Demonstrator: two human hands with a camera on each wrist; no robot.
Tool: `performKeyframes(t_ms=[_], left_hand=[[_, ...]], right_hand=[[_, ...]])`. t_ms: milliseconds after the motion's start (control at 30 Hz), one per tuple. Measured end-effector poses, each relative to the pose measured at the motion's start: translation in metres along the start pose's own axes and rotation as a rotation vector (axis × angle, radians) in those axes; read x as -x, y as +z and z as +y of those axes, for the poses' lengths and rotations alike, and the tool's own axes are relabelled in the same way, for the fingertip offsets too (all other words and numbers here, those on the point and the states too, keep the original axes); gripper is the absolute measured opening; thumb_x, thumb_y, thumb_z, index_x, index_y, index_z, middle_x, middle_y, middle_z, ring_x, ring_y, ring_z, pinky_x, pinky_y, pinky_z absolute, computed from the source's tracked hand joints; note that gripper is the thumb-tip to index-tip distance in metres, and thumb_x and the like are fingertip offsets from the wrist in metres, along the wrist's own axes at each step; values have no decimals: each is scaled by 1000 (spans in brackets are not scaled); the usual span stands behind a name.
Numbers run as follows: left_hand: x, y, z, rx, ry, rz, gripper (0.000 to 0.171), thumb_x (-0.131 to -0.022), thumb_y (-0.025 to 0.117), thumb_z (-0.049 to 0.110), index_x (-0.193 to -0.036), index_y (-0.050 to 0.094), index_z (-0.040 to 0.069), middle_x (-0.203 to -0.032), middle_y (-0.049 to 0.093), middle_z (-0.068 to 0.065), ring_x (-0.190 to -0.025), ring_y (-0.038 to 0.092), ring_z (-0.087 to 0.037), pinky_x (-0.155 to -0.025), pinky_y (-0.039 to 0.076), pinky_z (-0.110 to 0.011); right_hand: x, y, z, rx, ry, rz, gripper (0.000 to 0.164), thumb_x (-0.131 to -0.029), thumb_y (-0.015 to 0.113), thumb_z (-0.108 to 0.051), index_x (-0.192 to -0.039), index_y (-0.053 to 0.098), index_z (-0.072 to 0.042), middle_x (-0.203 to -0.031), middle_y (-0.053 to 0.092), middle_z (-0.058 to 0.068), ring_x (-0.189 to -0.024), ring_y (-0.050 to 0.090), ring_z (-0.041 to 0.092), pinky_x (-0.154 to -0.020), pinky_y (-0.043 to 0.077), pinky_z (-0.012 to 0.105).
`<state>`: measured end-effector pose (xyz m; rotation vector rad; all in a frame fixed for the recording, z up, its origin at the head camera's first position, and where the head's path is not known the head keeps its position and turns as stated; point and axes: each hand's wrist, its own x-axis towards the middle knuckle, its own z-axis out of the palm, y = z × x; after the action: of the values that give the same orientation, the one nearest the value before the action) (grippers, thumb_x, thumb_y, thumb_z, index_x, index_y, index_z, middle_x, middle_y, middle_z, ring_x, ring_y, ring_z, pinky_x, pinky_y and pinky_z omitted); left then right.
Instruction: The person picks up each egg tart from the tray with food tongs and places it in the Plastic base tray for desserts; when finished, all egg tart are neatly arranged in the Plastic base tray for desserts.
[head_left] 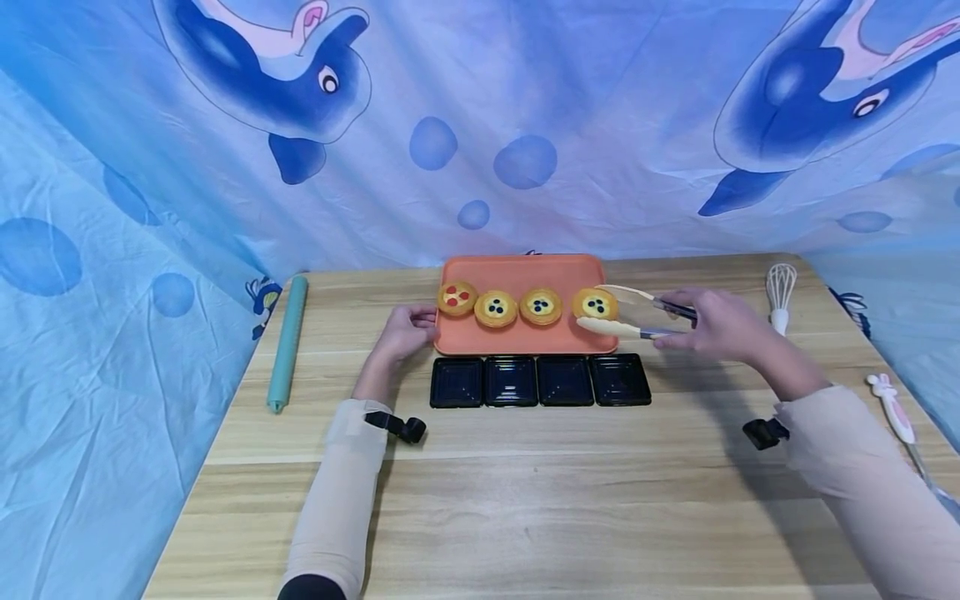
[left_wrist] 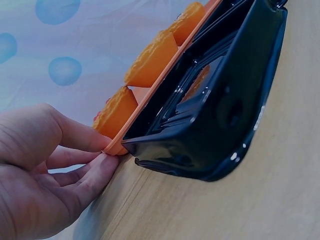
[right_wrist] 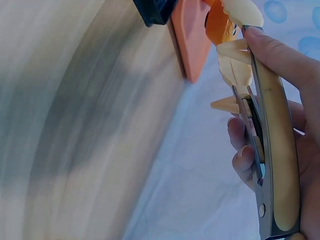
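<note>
An orange tray (head_left: 525, 340) carries a row of several egg tarts: a red-topped tart (head_left: 457, 298) at the left end and dark-berry tarts, such as the middle one (head_left: 541, 307), beside it. My left hand (head_left: 411, 332) pinches the tray's left edge between thumb and fingers, seen closely in the left wrist view. In my right hand (head_left: 708, 323) is a pair of cream-tipped food tongs (right_wrist: 275, 145), thumb along one arm and fingers round the other. The tongs' tips stand on either side of the rightmost tart (head_left: 596, 306), which sits over the tray.
A black tray with several square compartments (head_left: 540, 402) lies right in front of the orange tray. The teal rolling pin (head_left: 288, 342) is at the left, a whisk (head_left: 780, 296) at the back right, and a white-handled utensil (head_left: 894, 410) along the right edge. A printed curtain hangs behind.
</note>
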<state>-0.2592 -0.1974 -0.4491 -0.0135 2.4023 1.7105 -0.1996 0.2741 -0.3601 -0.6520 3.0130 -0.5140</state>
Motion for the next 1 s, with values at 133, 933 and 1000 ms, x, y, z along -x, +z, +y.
performKeyframes(t_ms=[133,933,1000], left_hand=[[0,0,0,8,-6,-7,52,-81,58,-12,-133,54,-10,-119,58,-23,-102,58,-27,-79,53,-21],[2,-1,0,4,-12,5,51,-83,59,-11,-133,54,-8,-117,58,-21,-100,58,-25,-76,53,-22],[1,0,0,7,-9,3,50,-83,58,-11,-133,54,-9,-117,58,-21,-99,58,-24,-76,53,-22]], right_hand=[[18,-9,-1,22,-40,29,73,-77,85,-38,-129,60,6,-122,63,29,-93,64,36,-75,51,53],[83,5,3,-4,-97,30,71,-72,89,-38,-127,65,0,-121,64,23,-100,65,40,-78,53,58],[84,6,3,-4,-87,19,71,-72,89,-38,-127,65,0,-121,64,23,-99,65,39,-77,53,58]])
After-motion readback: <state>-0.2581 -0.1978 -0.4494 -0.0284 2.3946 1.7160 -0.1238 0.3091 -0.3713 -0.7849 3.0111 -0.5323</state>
